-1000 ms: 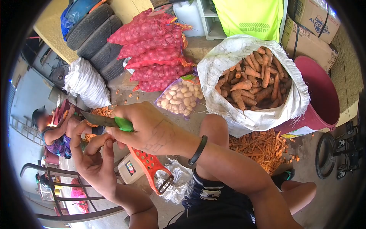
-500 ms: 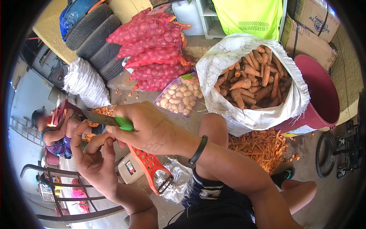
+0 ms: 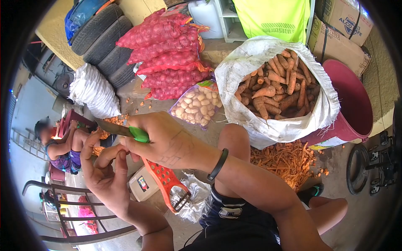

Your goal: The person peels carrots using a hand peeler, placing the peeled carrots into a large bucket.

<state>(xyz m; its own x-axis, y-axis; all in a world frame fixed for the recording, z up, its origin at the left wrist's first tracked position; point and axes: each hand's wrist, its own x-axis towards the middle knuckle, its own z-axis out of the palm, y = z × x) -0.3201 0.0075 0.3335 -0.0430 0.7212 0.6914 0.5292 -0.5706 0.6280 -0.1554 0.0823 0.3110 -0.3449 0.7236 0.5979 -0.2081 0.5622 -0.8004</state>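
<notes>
I sit over a grey concrete floor (image 3: 335,184), with a pale yellow wall (image 3: 54,44) behind the stacked things.

The green-handled knife (image 3: 112,128) is gripped at its handle in my right hand (image 3: 171,140), the nearer of the two to it. Its long axis runs out past my thumb, with the tip towards my left side, tilted a little away from me. The blade lies just beyond the raised fingers of my left hand (image 3: 106,186). That hand is half curled, palm up, thumb and forefinger close together beside my right fingers; whether they pinch anything, or whether the hands touch, I can't tell. An orange peeler (image 3: 160,175) slants from under my right hand towards my lap, its slotted head nearest me; how it's gripped is hidden.

Below it are a pale tub (image 3: 136,190) with a picture label too small to read, and a crumpled white bag (image 3: 195,189). Farther out, a white sack (image 3: 236,60) of carrots (image 3: 274,85) stands open beside a maroon bucket (image 3: 356,98), orange peelings (image 3: 284,161) near its foot. Past my hands lie a mesh bag of potatoes (image 3: 197,105) and red mesh sacks (image 3: 167,54), near stacked tyres (image 3: 101,37). Another person (image 3: 63,146) sits off to my left.

One of the cartons (image 3: 345,19) seems to read "ALCO SAFE"; my dark shorts (image 3: 247,228) bear a "C". The print on the yellow-green cloth (image 3: 272,16) I can't make out.
</notes>
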